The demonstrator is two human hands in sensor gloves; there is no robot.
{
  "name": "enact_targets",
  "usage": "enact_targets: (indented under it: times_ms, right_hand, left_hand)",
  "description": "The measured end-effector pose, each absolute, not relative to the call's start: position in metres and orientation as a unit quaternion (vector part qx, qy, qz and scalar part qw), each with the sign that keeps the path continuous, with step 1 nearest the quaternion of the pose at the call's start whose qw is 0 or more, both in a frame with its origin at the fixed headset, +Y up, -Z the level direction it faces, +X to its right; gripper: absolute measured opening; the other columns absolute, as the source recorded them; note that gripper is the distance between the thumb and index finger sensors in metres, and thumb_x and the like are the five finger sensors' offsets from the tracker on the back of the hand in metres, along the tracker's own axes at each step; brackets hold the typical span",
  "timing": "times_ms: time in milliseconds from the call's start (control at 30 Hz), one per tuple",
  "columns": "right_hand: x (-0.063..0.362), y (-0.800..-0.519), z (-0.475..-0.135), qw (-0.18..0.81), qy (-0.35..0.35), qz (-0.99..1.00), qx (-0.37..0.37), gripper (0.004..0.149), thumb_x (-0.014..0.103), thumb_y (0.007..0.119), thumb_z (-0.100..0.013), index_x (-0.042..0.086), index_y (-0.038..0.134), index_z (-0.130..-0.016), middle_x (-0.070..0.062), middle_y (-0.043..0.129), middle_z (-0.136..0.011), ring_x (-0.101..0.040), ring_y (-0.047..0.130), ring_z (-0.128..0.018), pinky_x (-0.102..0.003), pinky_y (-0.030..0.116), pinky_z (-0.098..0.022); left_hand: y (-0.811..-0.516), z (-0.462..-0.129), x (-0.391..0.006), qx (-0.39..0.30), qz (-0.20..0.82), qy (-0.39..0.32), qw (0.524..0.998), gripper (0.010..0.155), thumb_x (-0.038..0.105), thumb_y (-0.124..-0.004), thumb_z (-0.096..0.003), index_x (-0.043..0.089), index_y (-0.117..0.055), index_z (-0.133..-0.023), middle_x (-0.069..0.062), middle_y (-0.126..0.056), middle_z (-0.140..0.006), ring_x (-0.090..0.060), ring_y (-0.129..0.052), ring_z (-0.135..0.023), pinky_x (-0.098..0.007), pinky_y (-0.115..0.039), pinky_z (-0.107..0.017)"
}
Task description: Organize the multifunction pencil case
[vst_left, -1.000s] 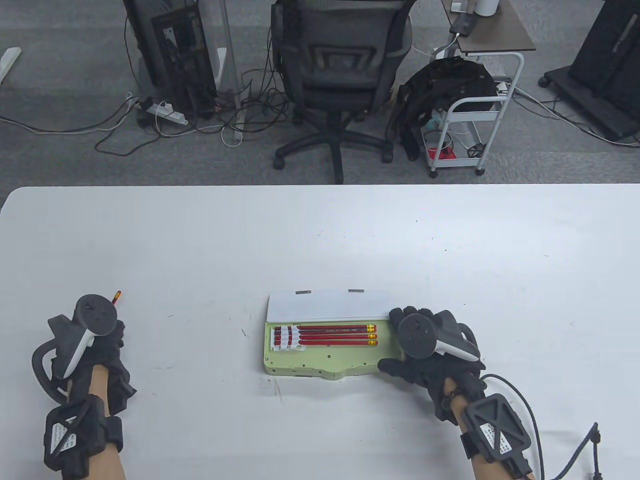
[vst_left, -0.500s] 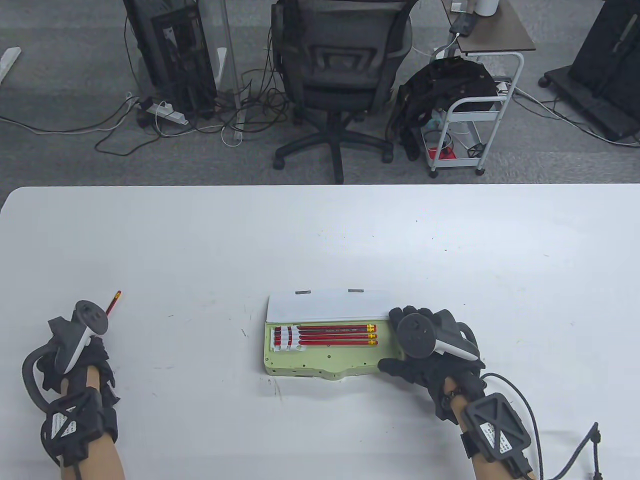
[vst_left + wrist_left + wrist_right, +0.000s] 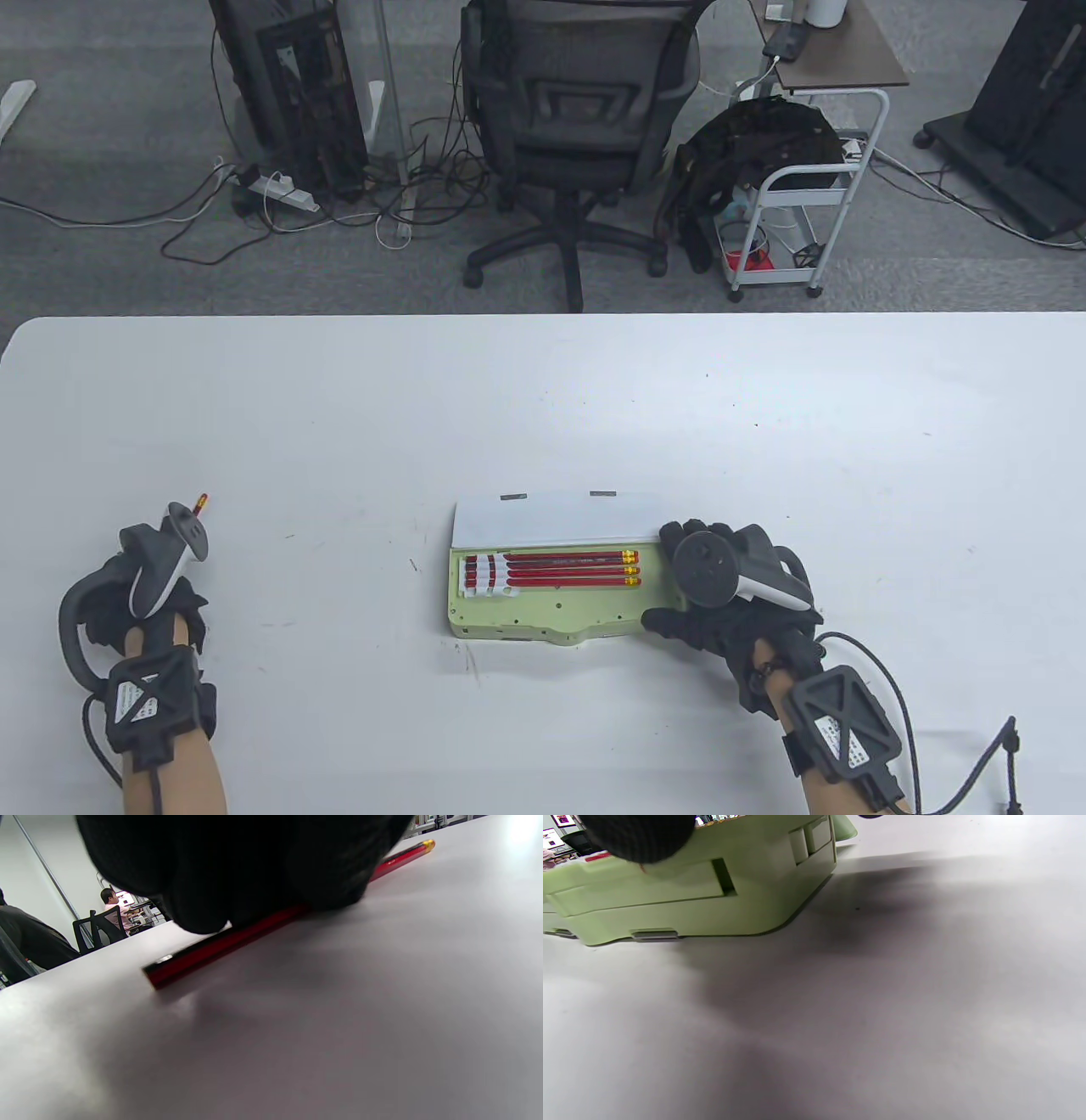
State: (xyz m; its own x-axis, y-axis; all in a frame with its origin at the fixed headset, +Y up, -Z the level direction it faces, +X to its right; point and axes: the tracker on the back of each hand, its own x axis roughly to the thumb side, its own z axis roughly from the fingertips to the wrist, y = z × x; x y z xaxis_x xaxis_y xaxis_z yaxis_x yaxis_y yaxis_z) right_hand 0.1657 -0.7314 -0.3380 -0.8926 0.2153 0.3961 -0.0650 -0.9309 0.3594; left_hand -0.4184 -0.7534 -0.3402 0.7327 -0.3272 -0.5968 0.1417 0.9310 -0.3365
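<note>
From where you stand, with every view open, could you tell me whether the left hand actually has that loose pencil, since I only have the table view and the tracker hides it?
Observer: In the left wrist view, the left hand has its gloved fingers down on the red pencil, which lies flat on the table.
Operator: Thank you. Is it lifted at all?
Observer: Not visibly; its near end sits on the surface.
Operator: And the case's front side, please?
Observer: The right wrist view shows the green pencil case with a drawer-like panel closed in its side, and a right hand fingertip on its top edge.
</note>
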Motion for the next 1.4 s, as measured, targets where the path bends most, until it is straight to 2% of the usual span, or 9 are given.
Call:
enact_targets:
  times_ms: [267, 400, 500, 667, 800, 1000, 1200, 1400]
  right_hand:
    - [0.165, -0.731, -0.338, 0.072, 0.171, 0.958, 0.22, 0.103, 0.06, 0.063, -0.045, -0.004, 0.017, -0.111, -0.041, 0.023, -0.11, -0.07, 0.031, -0.098, -0.079, 0.036, -0.067]
    - [0.165, -0.731, -0.338, 0.07, 0.171, 0.958, 0.22, 0.103, 0.06, 0.063, -0.045, -0.004, 0.017, -0.111, -0.042, 0.022, -0.11, -0.07, 0.031, -0.098, -0.079, 0.036, -0.067]
    - [0.165, -0.731, -0.338, 0.069, 0.171, 0.958, 0.22, 0.103, 0.06, 0.063, -0.045, -0.004, 0.017, -0.111, -0.042, 0.021, -0.11, -0.07, 0.031, -0.098, -0.079, 0.036, -0.067]
    - [0.165, -0.731, -0.338, 0.067, 0.17, 0.958, 0.219, 0.103, 0.06, 0.063, -0.045, -0.004, 0.017, -0.111, -0.042, 0.021, -0.11, -0.07, 0.031, -0.098, -0.079, 0.036, -0.067]
    - [0.165, -0.731, -0.337, 0.063, 0.168, 0.959, 0.219, 0.102, 0.06, 0.062, -0.046, -0.004, 0.017, -0.111, -0.042, 0.023, -0.109, -0.07, 0.031, -0.098, -0.079, 0.036, -0.067]
    - [0.164, -0.731, -0.336, 0.061, 0.165, 0.96, 0.218, 0.101, 0.06, 0.062, -0.046, -0.004, 0.018, -0.111, -0.042, 0.023, -0.109, -0.069, 0.032, -0.098, -0.078, 0.037, -0.067]
    - [0.164, -0.731, -0.335, 0.062, 0.151, 0.962, 0.22, 0.1, 0.059, 0.063, -0.046, -0.004, 0.021, -0.112, -0.041, 0.026, -0.109, -0.069, 0.034, -0.098, -0.078, 0.038, -0.067]
    - [0.165, -0.73, -0.334, 0.058, 0.146, 0.963, 0.221, 0.098, 0.059, 0.063, -0.046, -0.002, 0.024, -0.112, -0.041, 0.028, -0.11, -0.068, 0.035, -0.098, -0.078, 0.038, -0.067]
  left_hand:
    - [-0.759, -0.345, -0.416, -0.177, -0.146, 0.325, 0.917, 0.042, 0.03, -0.072, -0.057, 0.016, -0.074, -0.096, -0.01, -0.083, -0.098, -0.033, -0.086, -0.087, -0.064, -0.07, -0.068]
    - [-0.756, -0.344, -0.407, -0.175, -0.138, 0.307, 0.925, 0.043, 0.032, -0.068, -0.0566, 0.017, -0.072, -0.097, -0.009, -0.082, -0.098, -0.035, -0.085, -0.088, -0.065, -0.069, -0.068]
    - [-0.748, -0.345, -0.388, -0.15, -0.122, 0.268, 0.944, 0.043, 0.032, -0.065, -0.0569, 0.016, -0.068, -0.097, -0.01, -0.083, -0.098, -0.037, -0.086, -0.088, -0.067, -0.068, -0.067]
    - [-0.72, -0.345, -0.333, -0.085, -0.133, 0.173, 0.972, 0.043, 0.026, -0.061, -0.058, 0.016, -0.058, -0.1, -0.016, -0.081, -0.104, -0.044, -0.088, -0.09, -0.069, -0.07, -0.066]
    - [-0.695, -0.334, -0.275, -0.014, -0.15, 0.076, 0.986, 0.044, 0.023, -0.06, -0.0567, 0.018, -0.057, -0.1, -0.012, -0.086, -0.099, -0.04, -0.093, -0.087, -0.067, -0.073, -0.065]
    - [-0.673, -0.312, -0.2, 0.076, -0.15, -0.043, 0.985, 0.044, 0.022, -0.057, -0.0564, 0.02, -0.053, -0.1, -0.009, -0.081, -0.096, -0.037, -0.088, -0.086, -0.068, -0.069, -0.067]
    - [-0.674, -0.294, -0.139, 0.136, -0.119, -0.141, 0.973, 0.044, 0.022, -0.057, -0.0561, 0.022, -0.053, -0.1, -0.008, -0.081, -0.096, -0.035, -0.087, -0.086, -0.068, -0.067, -0.068]
    - [-0.692, -0.288, -0.109, 0.169, -0.144, -0.203, 0.954, 0.044, 0.023, -0.061, -0.0556, 0.023, -0.056, -0.099, -0.007, -0.081, -0.096, -0.034, -0.087, -0.086, -0.067, -0.067, -0.069]
